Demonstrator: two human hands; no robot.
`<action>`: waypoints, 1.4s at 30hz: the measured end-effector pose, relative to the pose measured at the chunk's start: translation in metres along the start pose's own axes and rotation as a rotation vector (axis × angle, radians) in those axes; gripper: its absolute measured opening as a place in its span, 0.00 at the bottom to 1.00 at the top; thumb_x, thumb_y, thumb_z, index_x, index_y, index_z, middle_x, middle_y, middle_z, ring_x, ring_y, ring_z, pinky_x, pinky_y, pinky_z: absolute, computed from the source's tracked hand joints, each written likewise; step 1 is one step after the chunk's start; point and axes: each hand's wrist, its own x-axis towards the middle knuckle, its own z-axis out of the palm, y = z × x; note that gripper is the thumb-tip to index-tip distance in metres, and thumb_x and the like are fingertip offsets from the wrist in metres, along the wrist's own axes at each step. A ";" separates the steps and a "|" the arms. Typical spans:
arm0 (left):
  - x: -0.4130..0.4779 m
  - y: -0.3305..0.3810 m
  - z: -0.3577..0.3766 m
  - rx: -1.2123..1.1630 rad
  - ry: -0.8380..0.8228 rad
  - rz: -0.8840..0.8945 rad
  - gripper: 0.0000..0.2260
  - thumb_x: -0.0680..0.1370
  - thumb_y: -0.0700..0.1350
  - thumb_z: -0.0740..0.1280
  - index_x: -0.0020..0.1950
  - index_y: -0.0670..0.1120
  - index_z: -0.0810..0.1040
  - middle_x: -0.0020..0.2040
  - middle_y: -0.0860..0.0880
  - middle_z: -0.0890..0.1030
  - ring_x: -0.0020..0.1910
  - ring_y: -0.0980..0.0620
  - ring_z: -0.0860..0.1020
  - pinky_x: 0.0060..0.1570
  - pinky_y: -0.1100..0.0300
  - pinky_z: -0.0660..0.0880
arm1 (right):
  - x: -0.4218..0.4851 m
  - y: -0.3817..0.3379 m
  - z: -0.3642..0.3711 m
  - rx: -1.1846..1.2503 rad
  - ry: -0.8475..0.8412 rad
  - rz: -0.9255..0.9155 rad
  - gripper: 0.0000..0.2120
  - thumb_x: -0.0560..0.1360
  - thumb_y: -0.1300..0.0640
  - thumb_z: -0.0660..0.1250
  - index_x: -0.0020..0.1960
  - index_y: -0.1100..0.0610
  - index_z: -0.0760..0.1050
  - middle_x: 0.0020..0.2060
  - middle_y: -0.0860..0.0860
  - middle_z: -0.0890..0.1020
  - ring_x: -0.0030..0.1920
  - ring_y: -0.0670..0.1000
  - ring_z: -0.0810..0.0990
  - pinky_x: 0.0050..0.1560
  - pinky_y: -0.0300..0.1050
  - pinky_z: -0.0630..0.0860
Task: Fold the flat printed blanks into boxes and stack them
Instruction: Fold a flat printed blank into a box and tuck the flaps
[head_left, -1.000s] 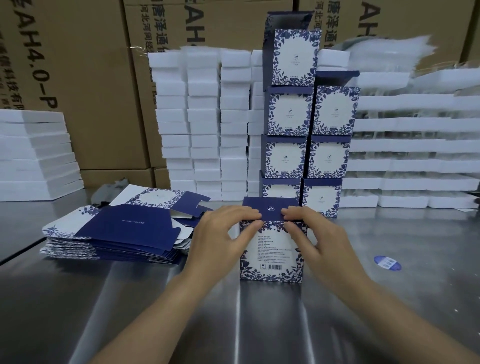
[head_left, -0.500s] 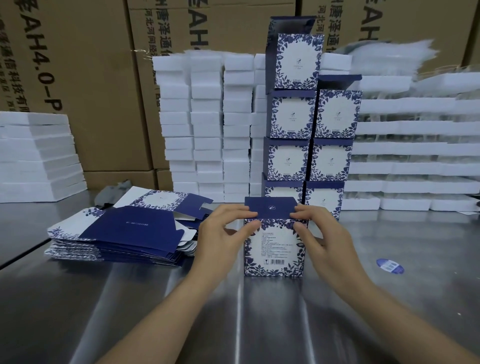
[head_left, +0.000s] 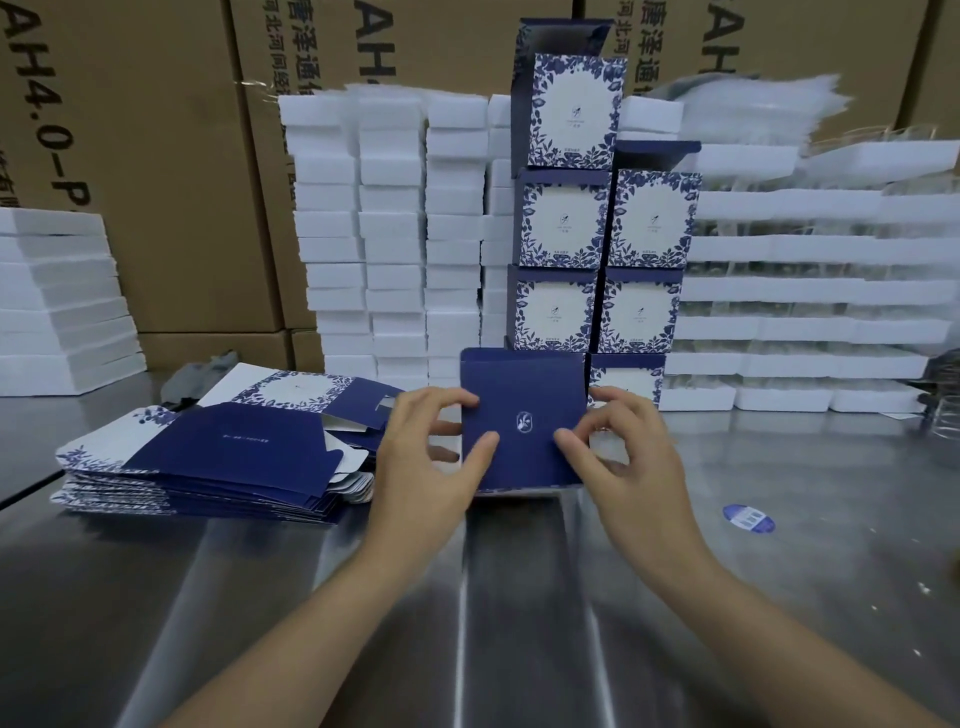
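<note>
On the table (head_left: 519, 623), the left hand (head_left: 415, 467) and right hand (head_left: 634, 467) are tipping the box (head_left: 522, 421) (upright a moment ago), fingers (head_left: 480, 449) grasping its sides; it is probably heading for the stack (head_left: 563, 218) behind.

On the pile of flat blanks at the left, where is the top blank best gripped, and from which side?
Probably at its right end, pinched from the right. The top blank lies flat on the pile, but there its white flaps stick out loose, nearest the left hand.
</note>
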 end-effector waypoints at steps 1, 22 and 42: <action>-0.003 -0.003 0.001 0.043 -0.070 0.010 0.24 0.76 0.41 0.78 0.64 0.64 0.78 0.65 0.61 0.72 0.54 0.55 0.80 0.47 0.62 0.81 | -0.001 0.003 0.000 -0.017 -0.046 0.009 0.15 0.77 0.62 0.76 0.53 0.44 0.79 0.66 0.41 0.72 0.66 0.43 0.78 0.57 0.49 0.84; -0.009 0.000 -0.001 0.246 -0.188 0.149 0.05 0.81 0.51 0.73 0.56 0.56 0.85 0.70 0.59 0.74 0.71 0.55 0.72 0.68 0.70 0.63 | -0.008 0.012 0.001 -0.350 -0.209 -0.140 0.05 0.83 0.47 0.68 0.59 0.42 0.78 0.71 0.42 0.69 0.73 0.38 0.65 0.71 0.32 0.60; -0.004 -0.009 -0.006 0.173 -0.192 0.030 0.10 0.79 0.49 0.76 0.57 0.59 0.82 0.71 0.63 0.71 0.74 0.59 0.68 0.69 0.56 0.70 | 0.001 0.019 -0.011 -0.430 -0.153 -0.217 0.19 0.76 0.44 0.70 0.66 0.45 0.76 0.70 0.43 0.72 0.73 0.47 0.69 0.74 0.51 0.67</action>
